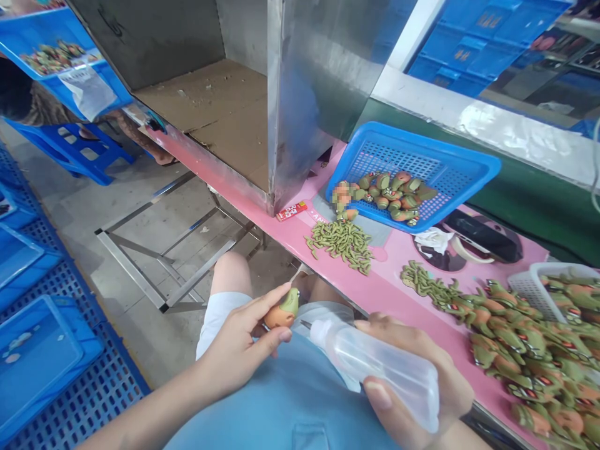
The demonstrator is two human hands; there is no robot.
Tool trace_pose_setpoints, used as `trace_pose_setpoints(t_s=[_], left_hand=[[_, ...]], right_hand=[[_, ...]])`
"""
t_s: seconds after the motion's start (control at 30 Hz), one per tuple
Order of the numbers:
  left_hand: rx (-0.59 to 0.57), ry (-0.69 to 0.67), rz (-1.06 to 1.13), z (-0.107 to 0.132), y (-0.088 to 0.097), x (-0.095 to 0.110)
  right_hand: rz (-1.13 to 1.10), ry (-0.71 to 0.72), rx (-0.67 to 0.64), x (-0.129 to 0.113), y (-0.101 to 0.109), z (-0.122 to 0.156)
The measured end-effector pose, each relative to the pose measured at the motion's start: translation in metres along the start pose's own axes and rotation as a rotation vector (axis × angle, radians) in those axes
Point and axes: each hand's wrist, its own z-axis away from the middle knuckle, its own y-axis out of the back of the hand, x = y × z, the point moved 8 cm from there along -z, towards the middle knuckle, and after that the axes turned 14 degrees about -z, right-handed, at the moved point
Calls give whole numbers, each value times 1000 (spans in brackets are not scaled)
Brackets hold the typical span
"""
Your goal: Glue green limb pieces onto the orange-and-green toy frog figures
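My left hand (239, 344) pinches a small orange and green toy figure part (282, 310) between thumb and fingers, just above my lap. My right hand (417, 375) is wrapped round a clear plastic squeeze bottle (375, 365). Its thin metal nozzle points left and its tip sits almost against the toy part. Both hands are low, in front of the edge of the pink table (389, 287).
A blue basket (422, 165) holds several toy bodies. Two piles of small green pieces (342, 240) lie on the pink table, and many painted figures (525, 350) are heaped at the right by a white basket (529, 284). A metal box (290, 94) stands behind. Blue crates (42, 350) cover the floor at left.
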Motion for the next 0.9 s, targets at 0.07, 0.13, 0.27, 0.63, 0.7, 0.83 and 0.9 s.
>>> trace_pose_setpoints(t_s=[0.07, 0.13, 0.27, 0.63, 0.7, 0.83, 0.9], left_hand=[[-1, 1, -3, 0, 0, -1], [-1, 0, -2, 0, 0, -1], [-5, -9, -3, 0, 1, -1], [14, -4, -232, -1, 4, -5], [31, 22, -250, -1, 7, -7], [170, 146, -176, 1, 20, -15], [259, 211, -133, 4, 30, -23]], right_hand=[[15, -8, -4, 1, -1, 0], [21, -11, -1, 1, -1, -1], [11, -5, -2, 0, -2, -4], [69, -67, -54, 4, -7, -8], [26, -144, -47, 11, -8, -7], [-118, -384, 95, 39, 2, 7], [-208, -513, 166, 58, 9, 24]])
